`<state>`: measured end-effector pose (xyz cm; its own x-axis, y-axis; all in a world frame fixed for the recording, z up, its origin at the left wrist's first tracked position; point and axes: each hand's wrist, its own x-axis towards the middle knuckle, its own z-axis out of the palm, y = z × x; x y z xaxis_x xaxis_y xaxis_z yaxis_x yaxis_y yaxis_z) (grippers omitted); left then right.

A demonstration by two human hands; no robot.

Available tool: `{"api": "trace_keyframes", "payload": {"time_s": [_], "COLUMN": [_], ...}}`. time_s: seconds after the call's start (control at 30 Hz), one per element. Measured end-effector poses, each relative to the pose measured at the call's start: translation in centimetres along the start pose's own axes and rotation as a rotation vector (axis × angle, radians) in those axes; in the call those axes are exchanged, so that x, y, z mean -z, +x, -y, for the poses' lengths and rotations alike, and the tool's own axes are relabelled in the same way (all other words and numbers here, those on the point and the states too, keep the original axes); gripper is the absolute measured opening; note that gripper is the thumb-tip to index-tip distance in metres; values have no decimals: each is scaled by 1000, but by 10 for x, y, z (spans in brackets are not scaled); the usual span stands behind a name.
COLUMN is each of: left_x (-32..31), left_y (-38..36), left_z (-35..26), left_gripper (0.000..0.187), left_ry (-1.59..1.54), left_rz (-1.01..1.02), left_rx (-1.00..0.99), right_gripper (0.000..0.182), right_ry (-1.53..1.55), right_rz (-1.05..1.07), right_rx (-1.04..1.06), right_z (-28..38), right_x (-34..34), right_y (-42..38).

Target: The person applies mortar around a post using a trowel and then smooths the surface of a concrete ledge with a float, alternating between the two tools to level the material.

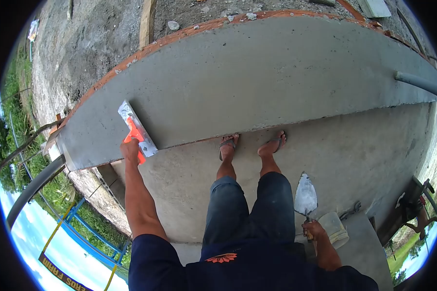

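My left hand (pixel 130 149) is closed around the orange handle of a flat steel trowel (pixel 143 130), whose long blade lies against the wet grey mortar surface (pixel 238 77) at its left part. Down at the right, my right hand (pixel 314 230) grips the handle of a pointed trowel (pixel 306 195). That trowel's blade points away from me, smeared with light mortar, and is apart from the mortar surface. Beside my right hand is a whitish bucket (pixel 333 228).
Orange-brown bricks (pixel 162 43) edge the mortar, with a wooden board (pixel 147 23) beyond. Grey pipes stand at the right (pixel 420 83) and left (pixel 36 184). My sandalled feet are on the concrete floor (pixel 184 194). Another tool (pixel 350 211) lies near the bucket.
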<state>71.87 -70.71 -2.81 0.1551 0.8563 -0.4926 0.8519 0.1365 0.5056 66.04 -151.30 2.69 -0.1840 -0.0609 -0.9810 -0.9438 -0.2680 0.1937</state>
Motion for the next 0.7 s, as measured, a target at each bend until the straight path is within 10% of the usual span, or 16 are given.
{"api": "trace_keyframes", "payload": {"time_s": [0.47,0.7], "left_x": [-356,-338], "left_y": [-323,-412], "left_z": [-181,-162], "left_gripper": [34,25], "left_ry": [648,557], "left_rz": [722,770], "left_rx": [-692,-755], "right_gripper": [19,15], "right_ry": [403,429], "right_rz": [198,84], "right_rx": [167,154], "right_z": [-5,-46], "right_x": [17,76], "right_y": [37,-4]}}
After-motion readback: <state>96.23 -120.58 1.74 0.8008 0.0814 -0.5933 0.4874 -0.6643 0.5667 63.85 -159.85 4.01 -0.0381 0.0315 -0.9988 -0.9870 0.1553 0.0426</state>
